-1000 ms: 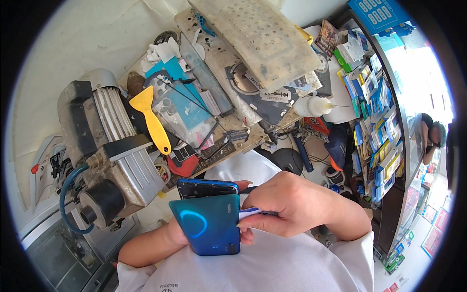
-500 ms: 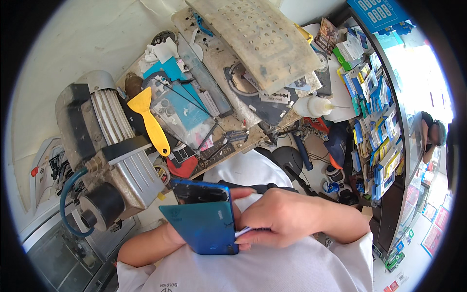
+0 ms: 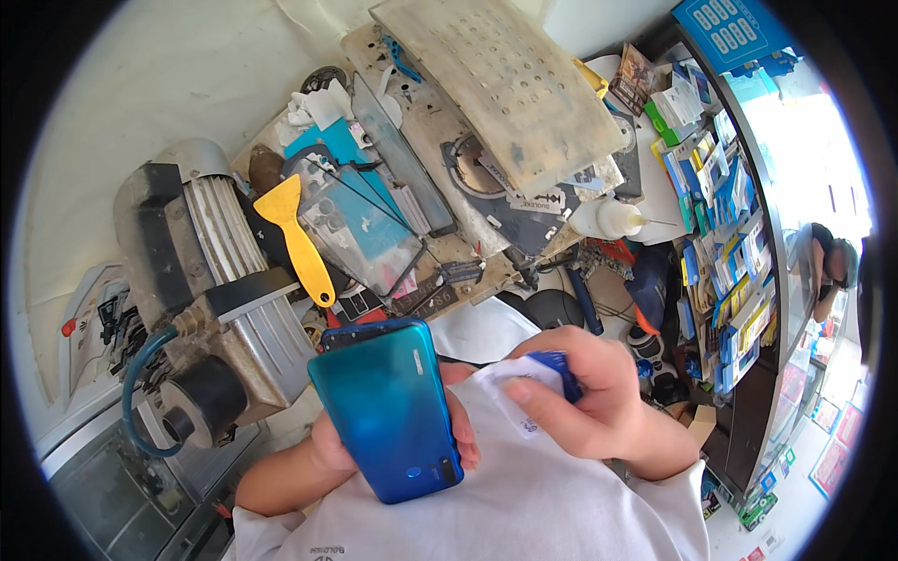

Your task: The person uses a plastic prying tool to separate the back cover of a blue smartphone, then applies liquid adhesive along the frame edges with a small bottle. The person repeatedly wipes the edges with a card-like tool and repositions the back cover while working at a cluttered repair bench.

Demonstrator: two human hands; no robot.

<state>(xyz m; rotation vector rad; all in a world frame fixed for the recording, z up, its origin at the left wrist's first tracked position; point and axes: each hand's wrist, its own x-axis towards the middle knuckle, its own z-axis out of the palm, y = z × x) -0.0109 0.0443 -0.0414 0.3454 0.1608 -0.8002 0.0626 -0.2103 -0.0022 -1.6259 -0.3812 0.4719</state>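
Upright in front of my chest is a blue-green smartphone (image 3: 393,411), its glossy back turned toward me. A dark edge shows along its top left, behind the back panel. My left hand (image 3: 329,445) grips it from behind, with fingertips coming round its right side. To the right of the phone and apart from it, my right hand (image 3: 599,402) pinches a small white and blue card or packet (image 3: 516,400) between thumb and fingers. What lies behind the phone is hidden.
A cluttered workbench ahead holds a yellow scraper (image 3: 296,241), glass panels (image 3: 360,220), a perforated plate (image 3: 505,93) and a white bottle (image 3: 608,219). A motor-driven machine (image 3: 229,252) stands at left. Boxed goods (image 3: 730,252) fill a rack at right.
The back panel, which stood away from the phone's dark inside, now lies almost flush with it. My right hand has moved right and up, away from the phone, with the white and blue piece.
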